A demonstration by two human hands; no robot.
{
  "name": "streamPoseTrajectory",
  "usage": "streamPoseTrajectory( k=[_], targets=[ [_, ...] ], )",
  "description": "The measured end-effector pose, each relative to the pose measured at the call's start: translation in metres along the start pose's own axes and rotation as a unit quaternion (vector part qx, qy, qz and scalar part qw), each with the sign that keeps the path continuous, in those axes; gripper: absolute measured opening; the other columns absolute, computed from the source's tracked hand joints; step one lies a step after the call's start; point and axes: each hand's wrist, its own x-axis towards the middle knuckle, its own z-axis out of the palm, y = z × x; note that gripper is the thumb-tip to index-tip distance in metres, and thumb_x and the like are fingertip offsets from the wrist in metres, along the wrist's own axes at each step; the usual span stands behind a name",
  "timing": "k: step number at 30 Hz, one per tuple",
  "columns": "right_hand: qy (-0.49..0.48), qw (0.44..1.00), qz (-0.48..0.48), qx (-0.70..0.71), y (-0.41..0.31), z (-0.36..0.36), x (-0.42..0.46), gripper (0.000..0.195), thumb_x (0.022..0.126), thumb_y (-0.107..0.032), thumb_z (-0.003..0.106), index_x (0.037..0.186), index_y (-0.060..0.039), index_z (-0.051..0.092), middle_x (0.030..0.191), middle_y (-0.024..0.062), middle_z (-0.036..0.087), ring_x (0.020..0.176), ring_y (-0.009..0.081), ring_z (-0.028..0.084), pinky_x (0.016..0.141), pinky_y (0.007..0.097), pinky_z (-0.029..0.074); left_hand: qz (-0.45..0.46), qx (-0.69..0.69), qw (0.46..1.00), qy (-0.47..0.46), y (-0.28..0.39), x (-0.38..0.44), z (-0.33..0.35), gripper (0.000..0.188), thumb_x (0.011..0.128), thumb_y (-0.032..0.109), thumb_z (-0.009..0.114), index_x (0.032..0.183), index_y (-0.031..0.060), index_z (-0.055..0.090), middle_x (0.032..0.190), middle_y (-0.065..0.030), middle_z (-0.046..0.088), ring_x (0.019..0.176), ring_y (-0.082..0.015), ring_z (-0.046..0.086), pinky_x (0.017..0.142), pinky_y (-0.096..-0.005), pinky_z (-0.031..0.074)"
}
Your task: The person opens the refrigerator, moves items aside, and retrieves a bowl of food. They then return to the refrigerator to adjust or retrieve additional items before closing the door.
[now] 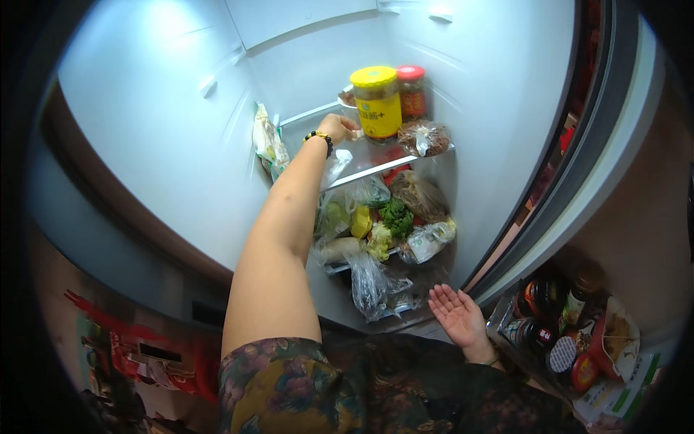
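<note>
On the refrigerator's glass shelf, my left hand (341, 129) reaches in beside a large jar with a yellow lid and label (377, 108). Its fingers are bent, with a small pale thing at their tips; whether they grip it is unclear. A white bowl with brown food (349, 100) stands behind, partly hidden by the jar. Right of the jar are a red-lidded jar (412, 95) and a tied clear bag of brown food (424, 138). My right hand (460, 316) is palm up, fingers extended, holding nothing, low in front of the refrigerator.
Below the shelf lie bagged vegetables, leafy greens (396, 218) and a crumpled clear plastic bag (370, 285). A white-green package (269, 141) leans at the left wall. The open door's bin (501, 320) at right holds several jars and packets.
</note>
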Motion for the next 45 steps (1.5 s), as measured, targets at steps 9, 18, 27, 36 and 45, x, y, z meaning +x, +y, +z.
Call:
streamPoseTrajectory(
  k=[9, 18, 27, 36, 45],
  targets=[
    [0.017, 1.0, 0.016, -0.003, 0.0, -0.009, -0.001, 0.035, 0.089, -0.018, 0.036, 0.11, 0.0074, 0.047, 0.117, 0.0197, 0.048, 0.116, 0.0318, 0.04, 0.101, 0.0438, 0.03, 0.002, 0.108, 0.994, -0.006, 0.011, -0.022, -0.007, 0.019, 0.06, 0.009, 0.071, 0.079, 0.0067, 0.069, 0.076, -0.0077, 0.066, 0.073, -0.0157, 0.061, 0.071, -0.0275, 0.047],
    [0.068, 0.998, -0.01, -0.001, 0.0, -0.014, 0.009, 0.033, 0.088, -0.017, 0.039, 0.108, 0.0074, 0.048, 0.117, 0.0201, 0.048, 0.115, 0.0319, 0.04, 0.101, 0.0438, 0.029, -0.015, 0.074, 0.992, 0.105, -0.007, 0.031, -0.003, 0.012, 0.067, 0.005, 0.068, 0.078, 0.0015, 0.067, 0.069, -0.0084, 0.065, 0.061, -0.0121, 0.061, 0.062, -0.0251, 0.049],
    [0.108, 0.993, -0.054, 0.008, 0.001, -0.023, 0.022, 0.032, 0.087, -0.018, 0.04, 0.107, 0.0061, 0.05, 0.117, 0.0192, 0.048, 0.116, 0.0311, 0.04, 0.101, 0.0433, 0.028, -0.021, 0.246, 0.961, 0.12, -0.042, 0.108, -0.02, 0.01, 0.068, 0.01, 0.065, 0.077, 0.0085, 0.069, 0.075, -0.0077, 0.066, 0.068, -0.0171, 0.062, 0.067, -0.0299, 0.048],
    [0.104, 0.992, -0.07, -0.003, 0.004, -0.017, 0.017, 0.031, 0.087, -0.018, 0.041, 0.105, 0.0051, 0.05, 0.114, 0.0181, 0.05, 0.113, 0.0318, 0.042, 0.099, 0.0435, 0.03, 0.0, 0.267, 0.942, 0.204, -0.082, 0.151, -0.02, 0.018, 0.069, 0.019, 0.067, 0.082, 0.0074, 0.067, 0.079, -0.0103, 0.065, 0.069, -0.0218, 0.061, 0.066, -0.0326, 0.048],
    [0.042, 0.998, -0.046, -0.013, 0.0, -0.007, 0.009, 0.033, 0.087, -0.018, 0.039, 0.106, 0.0073, 0.05, 0.115, 0.0197, 0.049, 0.114, 0.031, 0.042, 0.101, 0.0437, 0.029, -0.015, 0.101, 0.994, 0.034, -0.014, 0.047, -0.014, 0.013, 0.073, 0.007, 0.062, 0.084, 0.0018, 0.066, 0.067, -0.006, 0.062, 0.057, -0.0116, 0.055, 0.055, -0.0256, 0.047]
  ],
)
